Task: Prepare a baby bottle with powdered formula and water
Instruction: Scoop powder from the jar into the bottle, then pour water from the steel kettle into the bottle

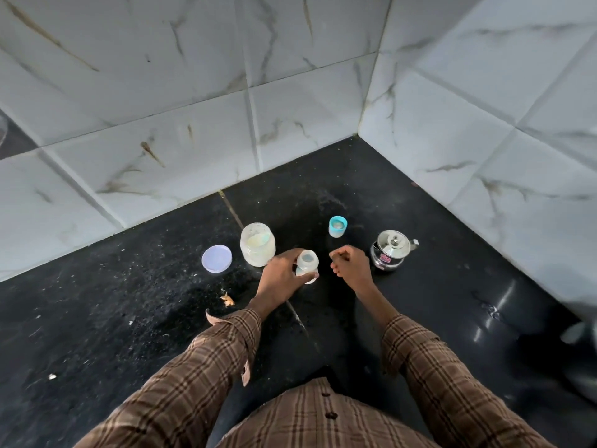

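An open baby bottle [307, 261] stands on the black counter [129, 318], with my left hand [280, 275] wrapped around its left side. My right hand [350, 266] hovers just right of the bottle, fingers curled with nothing seen in them. Behind my left hand stands an open clear jar of pale formula powder [257, 243], and its round white lid [216, 259] lies flat to the left. The bottle's teal collar with its teat [338, 226] sits upright behind the hands. A small steel kettle [391, 250] with its lid on stands to the right.
White marble-patterned tiled walls [193, 124] meet in a corner behind the objects. A small brownish scrap [227, 299] lies on the counter near my left wrist. A grey object [581, 344] shows at the right edge.
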